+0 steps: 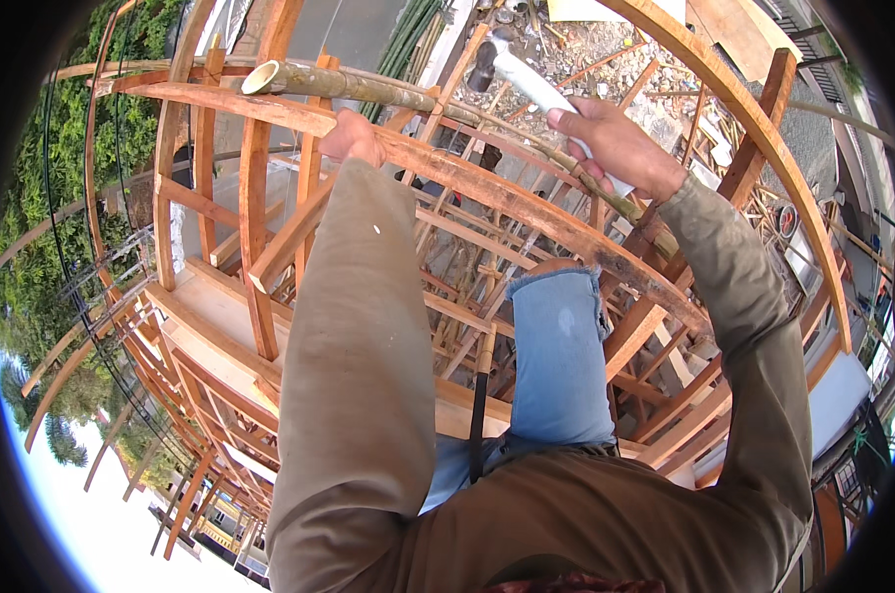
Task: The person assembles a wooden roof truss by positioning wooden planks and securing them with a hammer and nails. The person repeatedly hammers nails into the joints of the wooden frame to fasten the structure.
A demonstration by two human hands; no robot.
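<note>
Perched high on a timber frame, looking down past my own body. Nearest: olive sleeves, and my knee in blue jeans, bent over the gaps between the slats. A long dark tool handle hangs at my waist, between the legs.

Left hand: grip closed over the top edge of the reddish curved beam that runs diagonally across in front of me. Only the back of the hand and knuckles show; the fingers are hidden on the far side, so I cannot tell how firmly they wrap.

Right hand: grip closed around the pale handle of the hammer, low on the shaft. The dark head is raised up and to the left, above the beam and the bamboo pole, and touches neither.

The bamboo pole lies along the beam just beyond my left hand, its hollow cut end pointing left. Whether it is fixed or only resting, I cannot tell.

Further out: more curved ribs and crosspieces of the frame, rubble and bamboo offcuts on the ground far below, green hedge to the left.

Risks as I judge them:
- My left hand sits close under the hammer's path; a glancing blow could land on the knuckles.
- Round bamboo could roll or skid off the beam when struck.
- Open gaps below; a swing that shifts my weight could cost my footing, and a dropped hammer falls a long way.
</note>
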